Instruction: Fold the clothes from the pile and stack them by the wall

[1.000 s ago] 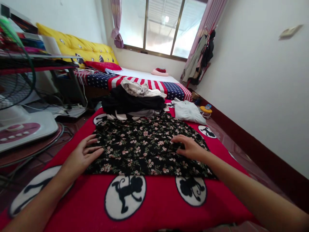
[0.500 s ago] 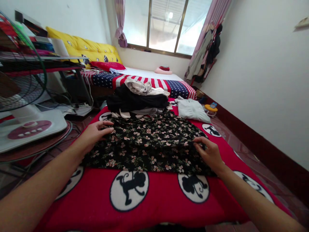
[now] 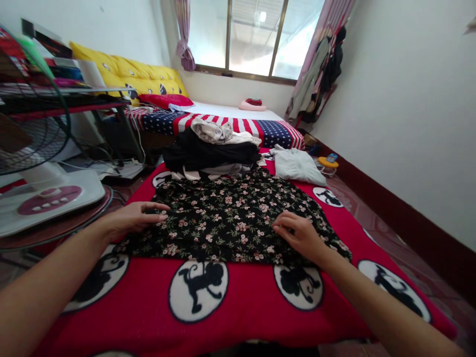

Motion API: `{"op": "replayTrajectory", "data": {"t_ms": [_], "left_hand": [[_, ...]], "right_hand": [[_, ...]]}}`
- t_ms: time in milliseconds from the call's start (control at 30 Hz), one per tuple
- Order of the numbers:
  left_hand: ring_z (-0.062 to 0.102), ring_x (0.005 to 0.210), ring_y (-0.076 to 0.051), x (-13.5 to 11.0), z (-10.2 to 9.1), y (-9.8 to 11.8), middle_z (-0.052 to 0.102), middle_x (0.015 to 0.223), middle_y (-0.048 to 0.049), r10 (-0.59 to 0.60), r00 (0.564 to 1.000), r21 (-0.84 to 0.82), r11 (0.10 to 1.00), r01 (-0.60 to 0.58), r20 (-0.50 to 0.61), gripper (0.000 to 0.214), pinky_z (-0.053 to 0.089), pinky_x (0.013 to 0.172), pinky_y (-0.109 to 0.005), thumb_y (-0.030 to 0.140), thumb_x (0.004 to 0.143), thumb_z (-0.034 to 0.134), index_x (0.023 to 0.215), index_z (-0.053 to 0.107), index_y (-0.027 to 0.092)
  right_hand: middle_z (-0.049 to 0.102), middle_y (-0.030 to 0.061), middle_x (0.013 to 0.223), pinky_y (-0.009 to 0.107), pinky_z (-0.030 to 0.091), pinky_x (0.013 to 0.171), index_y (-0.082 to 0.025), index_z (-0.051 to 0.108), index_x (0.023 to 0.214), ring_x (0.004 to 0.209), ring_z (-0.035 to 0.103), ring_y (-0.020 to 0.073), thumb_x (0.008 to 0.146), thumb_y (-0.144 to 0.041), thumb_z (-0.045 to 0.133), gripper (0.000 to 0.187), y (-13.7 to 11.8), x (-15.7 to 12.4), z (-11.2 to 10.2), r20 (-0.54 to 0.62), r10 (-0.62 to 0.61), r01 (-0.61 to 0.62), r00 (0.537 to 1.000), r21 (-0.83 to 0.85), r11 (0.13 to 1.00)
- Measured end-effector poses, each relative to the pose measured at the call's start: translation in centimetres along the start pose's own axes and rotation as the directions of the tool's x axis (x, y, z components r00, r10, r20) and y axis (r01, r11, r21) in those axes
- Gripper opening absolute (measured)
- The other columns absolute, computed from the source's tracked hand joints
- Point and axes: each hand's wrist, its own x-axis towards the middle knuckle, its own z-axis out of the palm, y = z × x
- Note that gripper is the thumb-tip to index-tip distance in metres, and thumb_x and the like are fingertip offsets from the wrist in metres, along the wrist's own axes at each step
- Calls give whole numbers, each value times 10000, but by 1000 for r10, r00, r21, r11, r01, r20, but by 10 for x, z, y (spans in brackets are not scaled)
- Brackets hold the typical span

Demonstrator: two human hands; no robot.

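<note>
A black garment (image 3: 223, 218) with small pink flowers and green leaves lies spread, almost flat, on a red blanket (image 3: 253, 307) patterned with monkeys in white circles. Whether it is a skirt or a dress I cannot tell. At its left side is my left hand (image 3: 137, 215), thumb and forefinger apart with nothing between them. Over the right half of the cloth, my right hand (image 3: 297, 233) has bent fingers, thumb and forefinger tips close together; no fold of cloth shows in them. Beyond the garment sits a pile of dark and pale clothes (image 3: 211, 151).
A pale folded top (image 3: 297, 166) lies right of the pile. On the left, a fan (image 3: 48, 193) stands on a round stool beside a cluttered desk (image 3: 74, 99). Behind are a bed (image 3: 230, 110) and a window; clothes hang by the right wall (image 3: 401, 124).
My right hand has moved left across the garment, and my left hand slightly left and down. The raised fold across the middle has flattened out, and the right corner now shows.
</note>
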Motion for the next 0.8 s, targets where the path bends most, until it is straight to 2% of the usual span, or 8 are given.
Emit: {"op": "replayTrajectory", "data": {"t_ms": [100, 233, 333, 433, 567, 633, 733, 800], "left_hand": [[563, 592, -151, -1, 1, 3, 724, 769, -25, -105, 988, 27, 994, 103, 114, 654, 322, 464, -214, 473, 545, 809, 1115, 699, 174], [621, 703, -221, -2, 3, 7, 720, 736, -38, -59, 997, 172, 983, 65, -40, 573, 414, 580, -263, 476, 462, 841, 904, 739, 126], [618, 676, -228, -7, 1, 9, 696, 660, -29, -33, 999, 255, 966, 38, -25, 481, 416, 602, -275, 544, 482, 811, 724, 727, 137], [643, 743, -246, -10, -2, 10, 718, 725, -41, 15, 999, 183, 983, -8, -36, 481, 455, 652, -297, 592, 516, 785, 715, 721, 158], [682, 763, -247, -8, 0, 5, 739, 807, -69, -81, 995, -210, 975, 66, -61, 528, 524, 712, -349, 580, 532, 799, 833, 697, 159], [698, 781, -254, -4, 3, -1, 747, 854, -76, -118, 991, -301, 949, 94, -62, 570, 544, 719, -359, 560, 516, 817, 909, 689, 168], [707, 784, -280, 6, 5, -16, 749, 829, -79, -146, 981, -157, 980, 125, -130, 590, 550, 684, -352, 563, 469, 824, 897, 688, 179], [707, 790, -288, 11, 4, -28, 748, 823, -83, -118, 973, -56, 992, 109, -199, 611, 549, 680, -346, 565, 446, 822, 897, 680, 178]], "right_hand": [[670, 52, 1001, 330, 485, 843, -220, 668, 982, 920, 629, 187, 851, -181, 602, 152, 1, 41, 25, -12, 57, -57, 998, 2, 998], [673, 73, 1097, 361, 455, 905, -202, 645, 1114, 1011, 601, 214, 763, -184, 706, 356, -1, 88, 60, 34, 107, -106, 994, -44, 993], [688, 39, 937, 323, 451, 828, -205, 694, 916, 907, 598, 198, 697, -193, 761, 229, -2, 107, 73, 24, 158, -156, 987, -73, 985], [660, 4, 751, 278, 436, 720, -199, 643, 670, 751, 584, 162, 714, -209, 729, 98, 3, 113, 77, -3, 205, -205, 979, -51, 977], [651, 0, 743, 274, 437, 693, -200, 615, 720, 706, 587, 155, 810, -274, 630, 117, 11, 113, 80, -91, 270, -272, 959, -9, 962], [652, 13, 779, 294, 446, 721, -204, 609, 748, 744, 599, 174, 819, -261, 616, 91, 9, 111, 80, -148, 273, -279, 950, -15, 960], [653, 54, 929, 337, 444, 810, -211, 622, 838, 908, 603, 220, 809, -224, 636, 34, -6, 99, 77, -232, 164, -182, 959, -60, 981], [646, 61, 964, 341, 439, 814, -216, 629, 909, 925, 598, 223, 819, -269, 660, 109, -22, 84, 73, -177, 48, -60, 983, -63, 996]]}}
